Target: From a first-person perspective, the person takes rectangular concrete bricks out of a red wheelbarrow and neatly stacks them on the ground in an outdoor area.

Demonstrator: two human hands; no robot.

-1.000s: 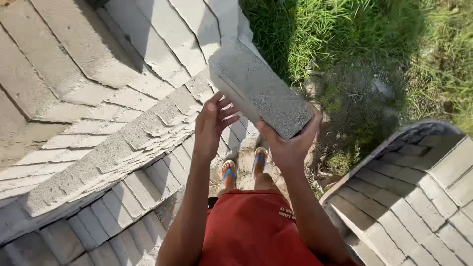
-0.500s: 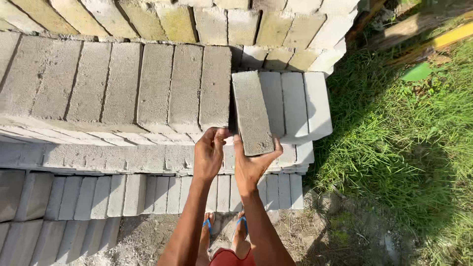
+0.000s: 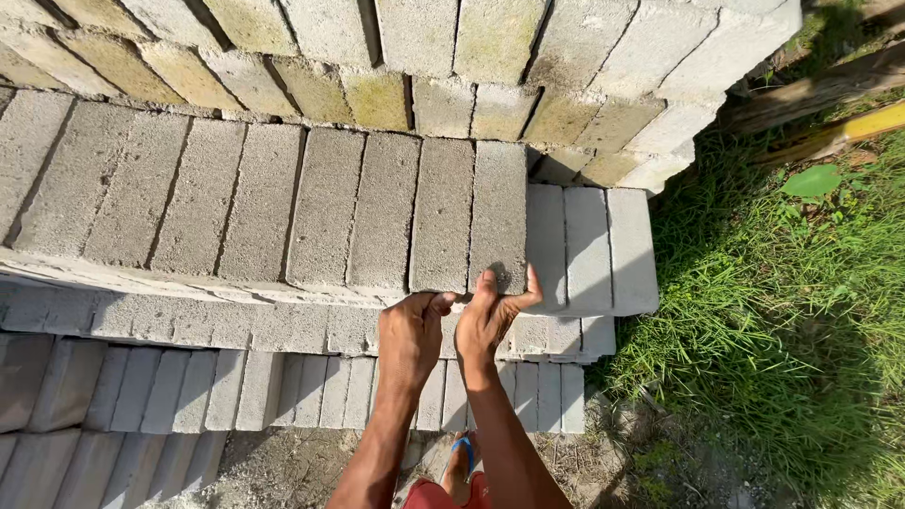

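Both hands are pressing on the near end of a grey concrete block (image 3: 499, 215), which is lying as the last one at the right of a row on the block stack (image 3: 189, 207). The right hand (image 3: 497, 314) is gripping its end with spread fingers, and the left hand (image 3: 413, 332), fingers curled, is touching the edge just beside it. Green grass (image 3: 773, 311) is showing at the right.

The block stack (image 3: 283, 217) is cut off at nine and twelve o'clock; both forearms are cropped at six o'clock.
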